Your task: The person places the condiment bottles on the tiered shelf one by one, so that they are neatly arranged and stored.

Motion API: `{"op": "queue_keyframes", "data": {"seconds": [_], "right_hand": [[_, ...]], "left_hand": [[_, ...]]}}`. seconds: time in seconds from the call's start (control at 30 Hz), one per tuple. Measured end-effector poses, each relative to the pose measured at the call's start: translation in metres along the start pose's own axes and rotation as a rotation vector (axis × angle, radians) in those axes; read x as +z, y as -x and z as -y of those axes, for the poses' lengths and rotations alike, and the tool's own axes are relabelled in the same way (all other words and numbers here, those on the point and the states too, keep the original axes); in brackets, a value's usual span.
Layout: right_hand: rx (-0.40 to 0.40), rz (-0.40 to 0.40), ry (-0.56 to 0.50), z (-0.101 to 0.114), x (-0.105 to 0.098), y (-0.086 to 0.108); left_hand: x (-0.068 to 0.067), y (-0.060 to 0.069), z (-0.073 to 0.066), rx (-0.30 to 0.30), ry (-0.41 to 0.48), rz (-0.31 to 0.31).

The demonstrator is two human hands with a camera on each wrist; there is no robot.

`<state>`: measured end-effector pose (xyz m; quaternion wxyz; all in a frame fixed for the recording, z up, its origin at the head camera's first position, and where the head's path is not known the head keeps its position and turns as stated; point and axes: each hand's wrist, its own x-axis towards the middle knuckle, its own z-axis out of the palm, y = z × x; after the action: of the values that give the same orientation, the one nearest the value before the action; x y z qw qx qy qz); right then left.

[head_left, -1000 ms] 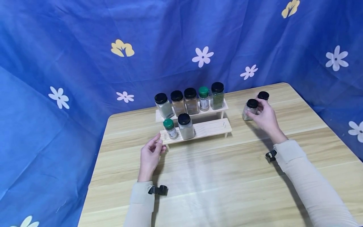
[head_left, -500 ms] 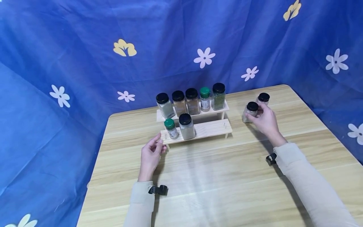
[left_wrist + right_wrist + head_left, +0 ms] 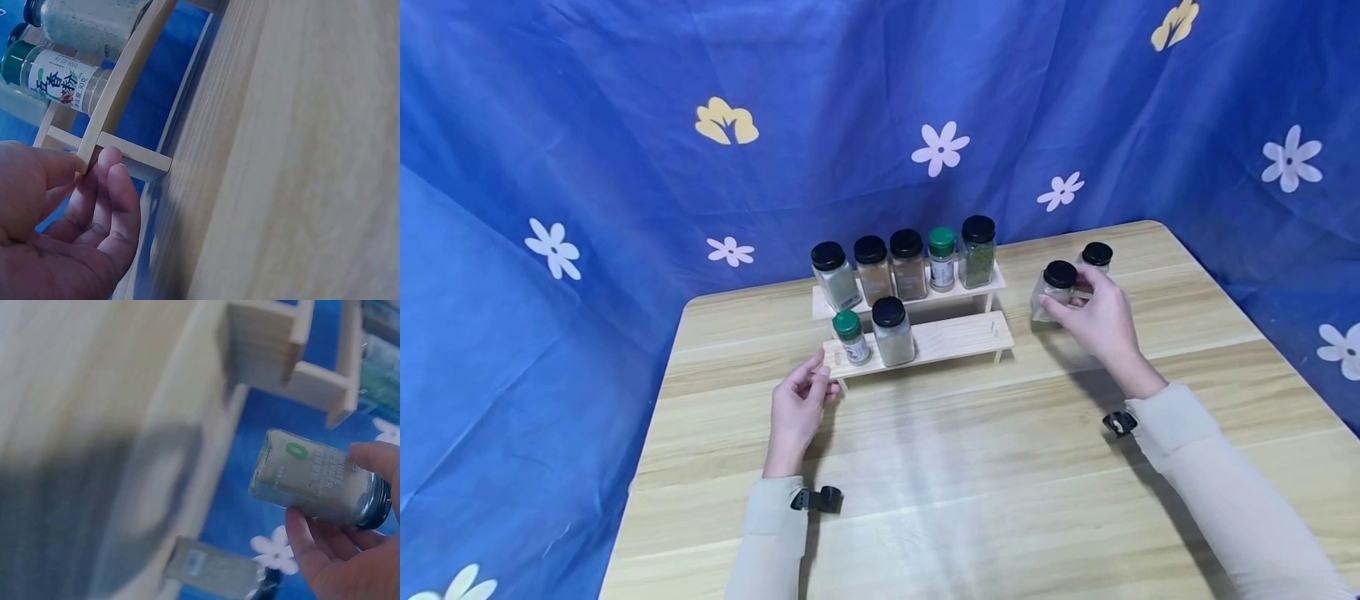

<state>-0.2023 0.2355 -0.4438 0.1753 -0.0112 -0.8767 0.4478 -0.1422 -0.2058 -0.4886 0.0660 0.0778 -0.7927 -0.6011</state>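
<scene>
My right hand [image 3: 1105, 321] holds a glass spice jar [image 3: 1048, 296] of pale powder with a black lid, at the table's right. In the right wrist view this jar [image 3: 312, 478] bears a white pepper label, and it appears raised off the table. My left hand [image 3: 797, 412] pinches the left end of the lower shelf of a two-step wooden spice rack [image 3: 958, 333], thumb above and fingers beneath. On that shelf stand a green-capped bottle [image 3: 853, 343] and a black-lidded jar [image 3: 893, 340] of pale powder.
Several jars stand on the upper shelf [image 3: 977, 292], among them a green-capped bottle [image 3: 942, 271] and a jar of green flakes [image 3: 977, 262]. Another black-lidded jar [image 3: 1097, 255] stands behind my right hand. A blue flowered cloth [image 3: 850, 125] hangs behind the wooden table [image 3: 925, 483].
The right hand's jar has come up a little and shifted slightly left, away from the jar behind it. My left hand keeps its place at the rack's end.
</scene>
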Motion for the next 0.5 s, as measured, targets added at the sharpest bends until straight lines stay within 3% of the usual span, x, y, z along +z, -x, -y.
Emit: {"op": "queue_keyframes", "data": {"seconds": [0.23,0.5], "right_hand": [[-0.056,0.023,-0.063,0.033,0.004,0.009],[-0.116,0.078,-0.108,0.055,0.018,0.022]], "left_hand": [[-0.001,0.000,-0.003,0.015,-0.001,0.009],[-0.001,0.002,-0.002,0.004,0.007,0.013]]}}
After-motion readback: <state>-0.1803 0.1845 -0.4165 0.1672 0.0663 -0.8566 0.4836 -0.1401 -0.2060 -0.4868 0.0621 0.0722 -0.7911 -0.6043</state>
